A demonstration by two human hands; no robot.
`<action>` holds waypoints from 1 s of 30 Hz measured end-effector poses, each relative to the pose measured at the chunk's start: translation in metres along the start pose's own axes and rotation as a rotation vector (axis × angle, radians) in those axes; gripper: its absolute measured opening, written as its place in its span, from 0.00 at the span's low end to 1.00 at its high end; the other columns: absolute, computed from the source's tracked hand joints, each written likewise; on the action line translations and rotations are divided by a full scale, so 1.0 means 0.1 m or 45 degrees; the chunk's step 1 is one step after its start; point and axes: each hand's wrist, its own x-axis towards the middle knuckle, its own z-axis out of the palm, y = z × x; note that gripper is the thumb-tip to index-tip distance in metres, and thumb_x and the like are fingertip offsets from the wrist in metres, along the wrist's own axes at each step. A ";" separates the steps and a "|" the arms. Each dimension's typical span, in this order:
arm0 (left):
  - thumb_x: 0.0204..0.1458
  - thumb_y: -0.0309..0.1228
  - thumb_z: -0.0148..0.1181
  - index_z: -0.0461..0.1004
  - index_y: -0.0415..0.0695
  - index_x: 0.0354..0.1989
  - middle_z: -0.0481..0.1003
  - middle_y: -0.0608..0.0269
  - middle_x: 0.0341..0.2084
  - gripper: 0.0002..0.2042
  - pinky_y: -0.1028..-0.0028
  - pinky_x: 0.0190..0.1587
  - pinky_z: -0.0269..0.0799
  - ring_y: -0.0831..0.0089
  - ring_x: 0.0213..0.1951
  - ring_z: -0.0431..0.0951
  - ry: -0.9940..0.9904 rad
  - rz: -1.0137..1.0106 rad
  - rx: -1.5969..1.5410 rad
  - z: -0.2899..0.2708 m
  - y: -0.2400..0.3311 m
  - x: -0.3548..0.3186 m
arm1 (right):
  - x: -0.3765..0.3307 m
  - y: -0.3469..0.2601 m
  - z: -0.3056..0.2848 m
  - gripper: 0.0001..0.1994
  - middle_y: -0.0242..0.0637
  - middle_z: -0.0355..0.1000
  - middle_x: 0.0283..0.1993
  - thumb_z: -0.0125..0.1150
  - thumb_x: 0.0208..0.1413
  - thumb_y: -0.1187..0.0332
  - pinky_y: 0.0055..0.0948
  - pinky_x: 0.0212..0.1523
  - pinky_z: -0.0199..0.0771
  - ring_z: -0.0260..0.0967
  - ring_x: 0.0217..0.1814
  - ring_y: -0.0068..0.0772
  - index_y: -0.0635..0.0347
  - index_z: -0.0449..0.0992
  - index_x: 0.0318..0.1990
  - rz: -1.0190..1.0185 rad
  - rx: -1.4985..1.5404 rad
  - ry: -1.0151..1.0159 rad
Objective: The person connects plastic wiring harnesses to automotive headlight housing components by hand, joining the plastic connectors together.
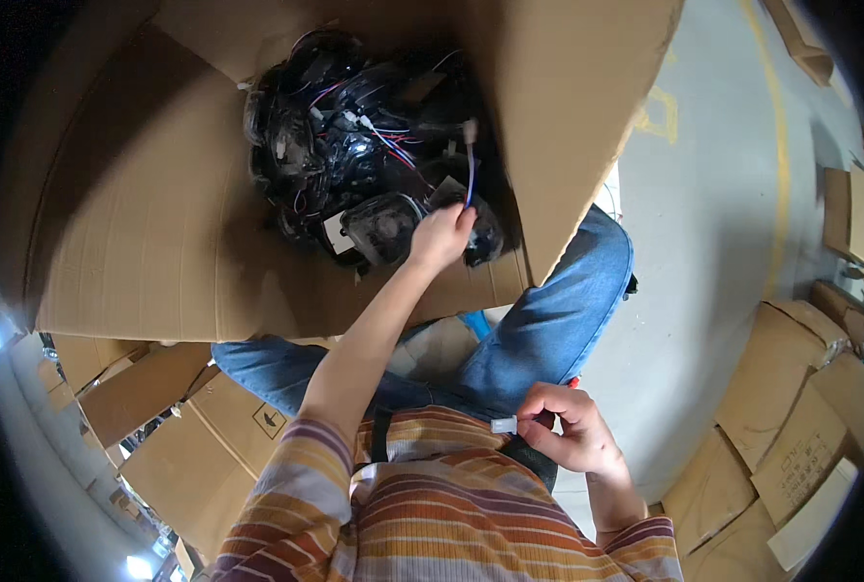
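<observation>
My left hand [441,238] reaches into a large cardboard box [141,242], its fingers closed on a thin blue-and-white wire [471,177]. The wire rises from my fingers to a small beige connector [470,131]. Below and around that hand lies a heap of glossy black plastic parts [378,228], lamp-like in shape, with red, white and blue wires and white plugs among them. In front of my belly my right hand [570,432] pinches a small whitish plastic connector [503,425] between thumb and forefinger.
The box wall [587,107] stands tall on the right, close to my left hand. My knees in blue jeans [558,301] sit against the box's near edge. Flattened cardboard [791,407] lies at the right, more cartons [199,456] at the left. A grey floor [703,242] with yellow lines runs on the right.
</observation>
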 end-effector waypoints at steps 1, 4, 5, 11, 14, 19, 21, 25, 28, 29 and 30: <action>0.47 0.37 0.47 0.68 0.42 0.21 0.71 0.52 0.20 0.12 0.58 0.32 0.63 0.53 0.28 0.70 0.076 0.058 -0.031 -0.13 -0.04 -0.22 | 0.01 -0.02 0.04 0.02 0.31 0.64 0.23 0.53 0.43 0.79 0.15 0.21 0.59 0.61 0.22 0.17 0.63 0.69 0.27 -0.003 -0.003 -0.022; 0.50 0.27 0.44 0.69 0.41 0.29 0.71 0.62 0.26 0.06 0.69 0.31 0.66 0.64 0.27 0.71 0.374 0.600 0.263 -0.58 0.15 -0.78 | 0.03 -0.06 0.15 0.03 0.31 0.64 0.23 0.53 0.43 0.79 0.16 0.20 0.59 0.61 0.21 0.17 0.63 0.68 0.27 -0.050 -0.007 -0.066; 0.51 0.27 0.43 0.68 0.40 0.29 0.71 0.62 0.25 0.07 0.72 0.29 0.65 0.68 0.25 0.70 0.301 0.485 -0.044 -0.63 0.23 -0.95 | 0.02 -0.08 0.19 0.03 0.31 0.64 0.23 0.53 0.43 0.79 0.16 0.20 0.58 0.60 0.21 0.17 0.63 0.68 0.26 -0.059 -0.051 -0.076; 0.55 0.28 0.37 0.63 0.37 0.38 0.66 0.64 0.18 0.10 0.79 0.27 0.63 0.78 0.21 0.65 0.040 0.138 -0.658 -0.94 0.53 -1.69 | -0.02 -0.18 0.44 0.03 0.30 0.63 0.22 0.54 0.43 0.79 0.16 0.18 0.56 0.58 0.19 0.16 0.63 0.67 0.26 -0.091 -0.198 -0.133; 0.56 0.31 0.36 0.63 0.37 0.45 0.66 0.66 0.20 0.14 0.81 0.25 0.63 0.81 0.20 0.64 -0.004 0.175 -0.663 -1.08 0.52 -1.94 | -0.04 -0.18 0.55 0.03 0.29 0.63 0.21 0.54 0.42 0.79 0.16 0.18 0.56 0.57 0.19 0.16 0.62 0.67 0.26 -0.098 -0.237 -0.145; 0.51 0.24 0.43 0.60 0.39 0.49 0.70 0.53 0.28 0.15 0.72 0.32 0.67 0.62 0.27 0.72 -0.088 0.154 -0.576 -1.15 0.48 -2.31 | -0.03 -0.23 0.76 0.05 0.27 0.62 0.20 0.52 0.40 0.83 0.15 0.18 0.52 0.54 0.18 0.14 0.63 0.67 0.24 -0.088 -0.262 -0.110; 0.49 0.22 0.45 0.60 0.40 0.49 0.71 0.52 0.31 0.17 0.71 0.33 0.68 0.59 0.29 0.73 -0.041 0.248 -0.544 -1.13 0.41 -2.38 | -0.03 -0.21 0.81 0.05 0.28 0.62 0.20 0.52 0.40 0.83 0.15 0.19 0.53 0.55 0.19 0.15 0.63 0.68 0.25 -0.115 -0.293 -0.091; 0.43 0.21 0.50 0.62 0.40 0.47 0.69 0.50 0.38 0.19 0.67 0.36 0.70 0.56 0.33 0.72 -0.083 0.461 -0.389 -1.23 0.39 -2.45 | -0.03 -0.21 0.84 0.04 0.30 0.62 0.21 0.54 0.41 0.80 0.17 0.18 0.55 0.58 0.19 0.18 0.63 0.68 0.26 -0.263 -0.430 -0.058; 0.45 0.25 0.50 0.64 0.40 0.47 0.70 0.52 0.36 0.17 0.68 0.35 0.69 0.57 0.32 0.72 -0.190 0.581 -0.405 -1.26 0.34 -2.48 | -0.14 -0.26 0.65 0.07 0.31 0.64 0.22 0.53 0.39 0.83 0.18 0.21 0.58 0.59 0.21 0.19 0.63 0.70 0.28 -0.220 -0.247 0.043; 0.47 0.28 0.49 0.64 0.41 0.47 0.71 0.52 0.34 0.16 0.68 0.35 0.69 0.58 0.32 0.72 -0.214 0.715 -0.440 -1.26 0.31 -2.49 | -0.16 -0.27 0.56 0.07 0.31 0.64 0.23 0.53 0.39 0.83 0.18 0.21 0.58 0.60 0.21 0.19 0.64 0.70 0.28 -0.237 -0.241 0.080; 0.47 0.28 0.49 0.64 0.41 0.47 0.71 0.52 0.34 0.16 0.68 0.35 0.69 0.58 0.32 0.72 -0.224 0.714 -0.447 -1.30 0.33 -2.48 | -0.17 -0.26 0.49 0.07 0.30 0.65 0.23 0.53 0.39 0.83 0.17 0.21 0.58 0.60 0.22 0.19 0.64 0.70 0.28 -0.255 -0.233 0.125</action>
